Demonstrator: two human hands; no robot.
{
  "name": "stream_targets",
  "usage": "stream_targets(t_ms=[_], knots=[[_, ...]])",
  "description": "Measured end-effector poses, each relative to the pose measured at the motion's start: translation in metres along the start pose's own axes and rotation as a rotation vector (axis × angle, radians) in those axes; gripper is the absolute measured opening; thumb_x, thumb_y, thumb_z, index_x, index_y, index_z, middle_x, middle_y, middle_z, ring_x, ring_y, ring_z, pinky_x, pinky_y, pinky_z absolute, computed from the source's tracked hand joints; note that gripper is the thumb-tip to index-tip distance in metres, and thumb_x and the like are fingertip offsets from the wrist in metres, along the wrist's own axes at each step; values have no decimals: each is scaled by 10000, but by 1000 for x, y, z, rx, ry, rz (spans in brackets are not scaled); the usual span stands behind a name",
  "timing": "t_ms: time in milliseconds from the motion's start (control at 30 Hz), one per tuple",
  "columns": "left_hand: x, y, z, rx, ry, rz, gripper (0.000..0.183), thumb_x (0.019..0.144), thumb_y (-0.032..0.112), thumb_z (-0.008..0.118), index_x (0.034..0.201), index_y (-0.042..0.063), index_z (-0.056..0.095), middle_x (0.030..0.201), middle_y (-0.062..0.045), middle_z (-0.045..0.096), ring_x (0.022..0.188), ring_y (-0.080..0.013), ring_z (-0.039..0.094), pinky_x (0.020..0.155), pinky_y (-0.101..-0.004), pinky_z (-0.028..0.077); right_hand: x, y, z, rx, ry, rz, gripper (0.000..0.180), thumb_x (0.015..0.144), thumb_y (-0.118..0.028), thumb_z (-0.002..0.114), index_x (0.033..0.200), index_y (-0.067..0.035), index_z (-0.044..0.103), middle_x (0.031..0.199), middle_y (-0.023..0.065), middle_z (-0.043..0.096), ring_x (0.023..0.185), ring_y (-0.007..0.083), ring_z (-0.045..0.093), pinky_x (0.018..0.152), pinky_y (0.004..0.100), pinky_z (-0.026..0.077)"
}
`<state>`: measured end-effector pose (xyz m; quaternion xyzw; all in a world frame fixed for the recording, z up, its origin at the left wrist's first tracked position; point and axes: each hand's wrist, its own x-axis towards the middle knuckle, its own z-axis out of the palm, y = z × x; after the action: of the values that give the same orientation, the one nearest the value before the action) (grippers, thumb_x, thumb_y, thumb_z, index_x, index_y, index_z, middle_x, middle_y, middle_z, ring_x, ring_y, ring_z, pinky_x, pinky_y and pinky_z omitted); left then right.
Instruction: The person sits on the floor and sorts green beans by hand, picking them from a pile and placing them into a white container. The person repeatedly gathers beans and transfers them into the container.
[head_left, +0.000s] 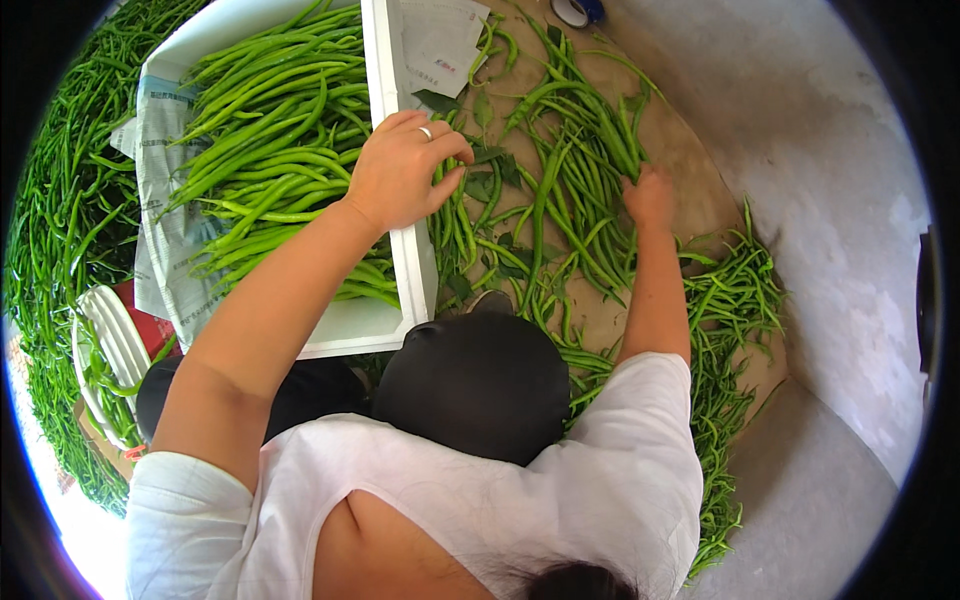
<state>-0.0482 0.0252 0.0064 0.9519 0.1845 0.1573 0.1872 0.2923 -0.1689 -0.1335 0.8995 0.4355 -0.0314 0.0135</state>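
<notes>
My left hand (409, 169), with a ring on one finger, is over the near side rim of a white foam box (384, 67). Its thumb and forefinger are a little apart, above green peppers and leaves; I make out nothing held between them. Long green chili peppers (292, 142) lie in the box in rows, on a newspaper lining (161, 180). Over to the right, my right hand (649, 199) is closed around the ends of some long green peppers (630, 146) at the edge of a loose pile (577, 195) on the floor. Its fingertips are hidden.
A large heap of green peppers (52, 225) lies left of the box, beside a white basket (112, 337). More peppers (735, 292) spread along the wall (817, 187) at right. Blue tape (577, 11) and newspaper (439, 49) lie ahead. My knee (472, 382) is below the pile.
</notes>
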Motion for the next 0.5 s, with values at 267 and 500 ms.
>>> stream_targets(t_ms=[267,500], knots=[[-3,-1,2,19,37,10,119,767,129,666,884,131,644,876,-29,649,878,-259,622,989,-403,428,-65,-85,-82,119,-220,17,432,760,-258,742,1072,-14,570,931,224,632,895,393,619,758,477,509],[-3,-3,2,35,23,-5,129,770,125,659,898,139,645,884,-22,653,882,-250,624,996,-401,426,-97,-144,42,154,-201,213,441,726,-313,774,1044,-37,640,991,156,671,964,328,626,755,431,546]])
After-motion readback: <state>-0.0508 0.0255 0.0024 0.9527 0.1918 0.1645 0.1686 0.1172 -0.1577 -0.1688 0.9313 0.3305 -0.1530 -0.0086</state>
